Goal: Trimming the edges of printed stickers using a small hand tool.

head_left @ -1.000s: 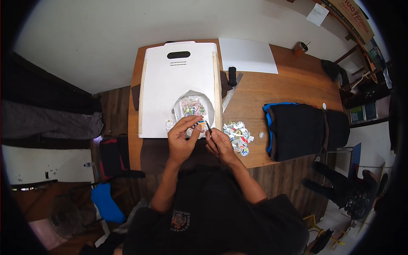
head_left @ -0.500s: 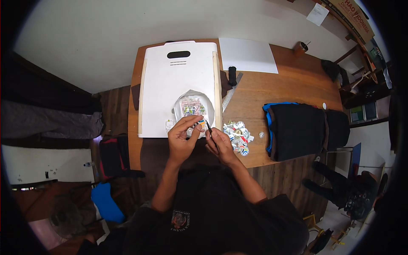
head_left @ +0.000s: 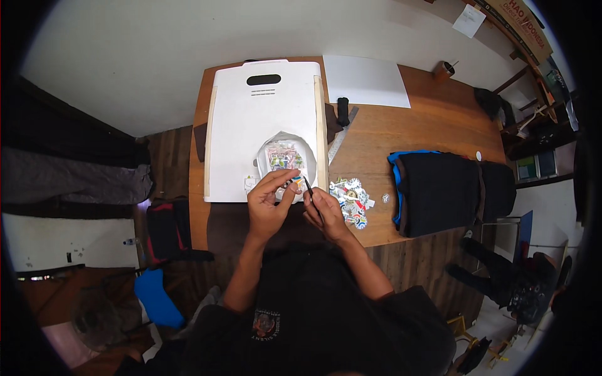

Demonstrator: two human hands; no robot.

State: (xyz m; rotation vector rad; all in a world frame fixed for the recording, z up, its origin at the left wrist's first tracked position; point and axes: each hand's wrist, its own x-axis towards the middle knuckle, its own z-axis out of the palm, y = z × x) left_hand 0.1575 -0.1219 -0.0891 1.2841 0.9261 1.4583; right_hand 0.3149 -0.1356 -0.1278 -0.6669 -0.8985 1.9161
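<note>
Both of my hands meet over the near edge of a white panel [head_left: 235,125] with an oval handle slot. My left hand [head_left: 268,202] pinches a small colourful printed cut-out [head_left: 296,182] between thumb and fingers. Held like a pen in my right hand [head_left: 327,214] is a slim black tool [head_left: 308,186], its tip close to the cut-out; its exact kind cannot be made out. Just beyond my fingers, a round white crumpled-edged holder [head_left: 306,150] contains printed pieces [head_left: 282,152]. A pile of colourful cut-outs [head_left: 352,203] lies beside my right hand.
Folded dark cloth [head_left: 439,194] is stacked on the wooden table [head_left: 433,128] at right. A metal ruler [head_left: 342,139], a black roll [head_left: 342,111] and a white sheet [head_left: 370,81] lie beyond. A brown cup [head_left: 444,72] stands at the back. Another person [head_left: 520,276] is at far right.
My hands, the cut-out and the slim tool hold nearly the same place. A greyish shape now shows beside my left sleeve.
</note>
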